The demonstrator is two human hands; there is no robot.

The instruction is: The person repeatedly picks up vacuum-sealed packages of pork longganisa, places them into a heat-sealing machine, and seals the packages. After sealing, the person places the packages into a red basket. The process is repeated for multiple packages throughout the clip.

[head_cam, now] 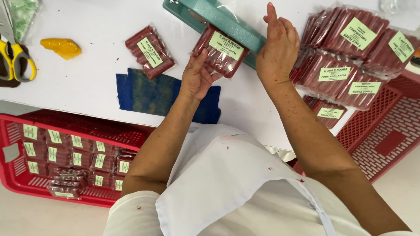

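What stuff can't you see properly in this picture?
All in the head view:
- Green sealer: its far end is cut off by the top edge.
- Sausage packet: its top is tucked under the sealer's bar, its lower corner behind the left hand.
- Right hand: its palm faces away.
- Scissors: cut off by the left edge.
- Red basket: lower packets hidden under upper ones.

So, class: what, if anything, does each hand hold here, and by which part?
The left hand holds a labelled sausage pack by its near left edge, its far end under the green sealer arm. The right hand rests against that arm, with no clear grip.
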